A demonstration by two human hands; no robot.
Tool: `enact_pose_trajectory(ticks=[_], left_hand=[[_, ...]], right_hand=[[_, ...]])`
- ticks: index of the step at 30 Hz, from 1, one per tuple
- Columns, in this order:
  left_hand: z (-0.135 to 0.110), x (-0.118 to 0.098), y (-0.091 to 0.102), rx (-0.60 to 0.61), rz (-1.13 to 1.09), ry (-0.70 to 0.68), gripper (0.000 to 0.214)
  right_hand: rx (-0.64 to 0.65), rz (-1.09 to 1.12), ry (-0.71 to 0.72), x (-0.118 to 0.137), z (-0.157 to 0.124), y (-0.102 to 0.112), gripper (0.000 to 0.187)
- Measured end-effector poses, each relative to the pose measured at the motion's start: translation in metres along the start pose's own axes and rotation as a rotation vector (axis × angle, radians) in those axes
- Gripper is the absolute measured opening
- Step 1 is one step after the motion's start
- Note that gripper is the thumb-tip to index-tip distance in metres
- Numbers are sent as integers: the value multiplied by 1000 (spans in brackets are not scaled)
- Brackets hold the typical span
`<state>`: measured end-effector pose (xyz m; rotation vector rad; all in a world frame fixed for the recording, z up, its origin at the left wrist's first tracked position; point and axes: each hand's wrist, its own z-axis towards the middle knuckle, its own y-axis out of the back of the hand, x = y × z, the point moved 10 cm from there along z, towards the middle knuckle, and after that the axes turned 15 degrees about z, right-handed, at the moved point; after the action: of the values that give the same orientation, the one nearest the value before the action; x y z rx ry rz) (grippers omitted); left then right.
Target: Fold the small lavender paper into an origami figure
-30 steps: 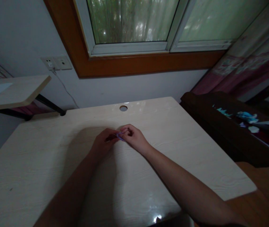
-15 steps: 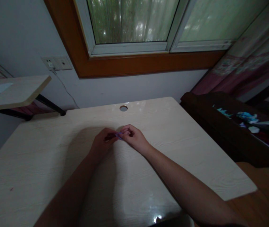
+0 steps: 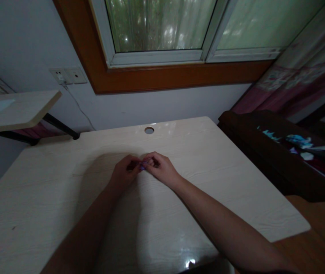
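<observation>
Both of my hands meet over the middle of a pale wooden desk point(image 3: 65, 198). My left hand point(image 3: 124, 174) and my right hand point(image 3: 160, 169) have their fingers curled together, pinching a tiny purple object point(image 3: 143, 164) between the fingertips. The object is too small and dim to name. Most of it is hidden by the fingers. Both forearms stretch across the desk toward it.
A round cable hole point(image 3: 149, 130) lies near the desk's far edge, below a window point(image 3: 162, 26). A raised side shelf point(image 3: 14, 110) stands at the left, with wall sockets point(image 3: 68, 75) behind. A dark wooden bed frame point(image 3: 276, 152) with clutter runs along the right.
The fingertips have shifted slightly on the small purple object and drawn a little closer together. The arms stay in place.
</observation>
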<state>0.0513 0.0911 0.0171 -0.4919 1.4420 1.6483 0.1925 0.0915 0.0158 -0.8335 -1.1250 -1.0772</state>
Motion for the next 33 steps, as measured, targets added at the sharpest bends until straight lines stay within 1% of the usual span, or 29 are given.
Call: enact_pose_trajectory(ticks=[4, 8, 10, 13, 19, 25, 30, 33], left_hand=[[2, 7, 5, -37, 12, 54, 12], [2, 11, 12, -92, -24, 111, 13], [2, 12, 13, -100, -72, 122, 14], [2, 11, 12, -96, -122, 121, 17], [2, -5, 10, -41, -148, 26, 18], [-1, -14, 4, 20, -173, -60, 21], [0, -13, 6, -35, -94, -93, 26], [0, -15, 9, -69, -35, -116, 24]], right_hand=[[9, -35, 54, 11, 0, 0, 27], [39, -76, 208, 29, 1, -2, 27], [43, -69, 234, 32, 1, -2, 23], [4, -30, 182, 26, 3, 3, 19], [-76, 101, 10, 1, 3, 9, 20], [-102, 173, -61, -10, 4, 11, 22], [-129, 245, -76, -12, 5, 14, 19], [-115, 245, -70, -11, 5, 12, 17]])
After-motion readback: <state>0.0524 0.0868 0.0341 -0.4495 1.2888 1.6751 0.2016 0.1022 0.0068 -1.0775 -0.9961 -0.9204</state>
